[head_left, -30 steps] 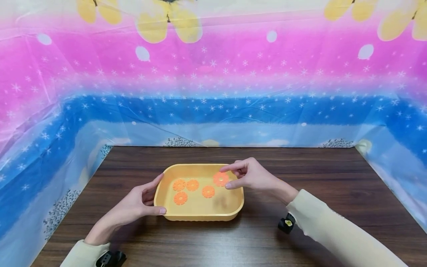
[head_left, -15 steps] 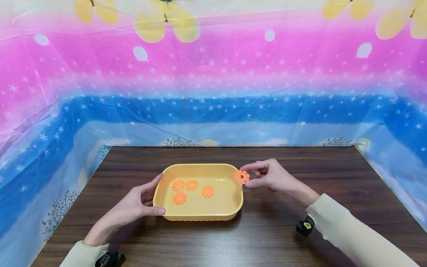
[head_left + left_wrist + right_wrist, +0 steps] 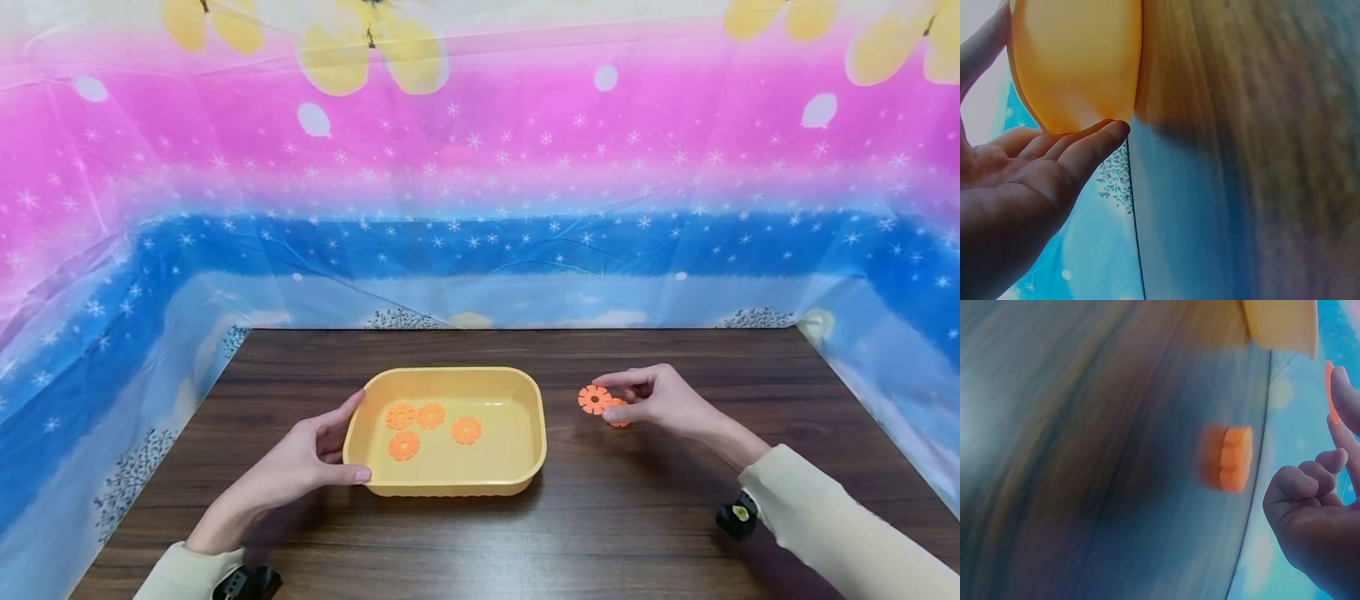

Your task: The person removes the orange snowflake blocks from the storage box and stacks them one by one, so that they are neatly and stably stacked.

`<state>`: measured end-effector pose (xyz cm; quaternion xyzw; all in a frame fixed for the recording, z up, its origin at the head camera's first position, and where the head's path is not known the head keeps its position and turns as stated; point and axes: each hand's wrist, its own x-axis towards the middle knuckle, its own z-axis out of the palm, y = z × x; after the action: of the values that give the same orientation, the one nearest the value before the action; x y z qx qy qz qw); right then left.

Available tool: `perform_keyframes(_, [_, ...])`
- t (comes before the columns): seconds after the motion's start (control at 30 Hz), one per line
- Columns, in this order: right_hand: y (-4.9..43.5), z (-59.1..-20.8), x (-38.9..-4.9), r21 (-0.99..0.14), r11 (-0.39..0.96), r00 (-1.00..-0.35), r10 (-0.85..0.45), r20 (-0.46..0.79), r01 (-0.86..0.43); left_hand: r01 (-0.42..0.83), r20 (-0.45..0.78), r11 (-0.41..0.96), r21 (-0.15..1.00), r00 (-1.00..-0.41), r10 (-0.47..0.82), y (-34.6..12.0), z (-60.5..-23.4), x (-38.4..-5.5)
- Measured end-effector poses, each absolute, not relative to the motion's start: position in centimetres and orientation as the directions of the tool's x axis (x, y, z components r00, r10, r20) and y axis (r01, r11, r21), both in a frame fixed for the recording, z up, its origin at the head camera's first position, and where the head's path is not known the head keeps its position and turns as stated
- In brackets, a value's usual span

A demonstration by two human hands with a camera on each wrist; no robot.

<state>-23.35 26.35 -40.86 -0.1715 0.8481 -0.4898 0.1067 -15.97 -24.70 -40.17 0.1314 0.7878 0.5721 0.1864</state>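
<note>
A yellow plastic tray (image 3: pixel 517 467) stands on the table, with several orange notched discs (image 3: pixel 467 430) lying flat on its floor. My left hand (image 3: pixel 303 462) holds the tray's left end, thumb on the near corner and fingers along the side. To the right of the tray, my right hand (image 3: pixel 667 404) pinches one orange notched disc (image 3: pixel 594 399) between thumb and index finger; the right wrist view shows that disc (image 3: pixel 1330 394) edge-on. More orange discs (image 3: pixel 619 414) sit on the table below it, partly hidden by the thumb; they look like a thick stack (image 3: pixel 1237 459) in the right wrist view.
The dark wood table (image 3: pixel 480 550) ends at the back against a pink and blue patterned cloth (image 3: pixel 480 242), which also runs along the left and right sides. A black wrist device (image 3: pixel 737 515) hangs at the right sleeve.
My right hand has carried the pinched disc from inside the tray rightward over the rim, to the discs on the table. The left hand and tray have stayed almost still.
</note>
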Motion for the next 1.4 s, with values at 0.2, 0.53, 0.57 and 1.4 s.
perform_keyframes(0.2, [28.3, -41.5, -23.4, -0.846, 0.495, -0.926, -0.376, -0.003, -0.198, 0.004, -0.139, 0.324, 0.946, -0.899, 0.415, -24.7, -40.1, -16.0])
perform_keyframes(0.53, [29.7, -42.5, -23.7, -0.838, 0.511, -0.929, -0.369, -0.013, -0.191, 0.021, -0.128, 0.332, 0.943, -0.897, 0.422, -24.7, -40.1, -16.1])
perform_keyframes(0.57, [29.8, -42.6, -23.7, -0.838, 0.512, -0.929, -0.370, -0.016, -0.189, 0.024, -0.127, 0.332, 0.943, -0.897, 0.423, -24.7, -40.1, -16.1])
perform_keyframes(1.4, [29.6, -43.4, -23.9, -0.786, 0.577, -0.934, -0.357, 0.004, -0.224, -0.009, -0.147, 0.314, 0.949, -0.896, 0.419, -24.7, -40.1, -15.9])
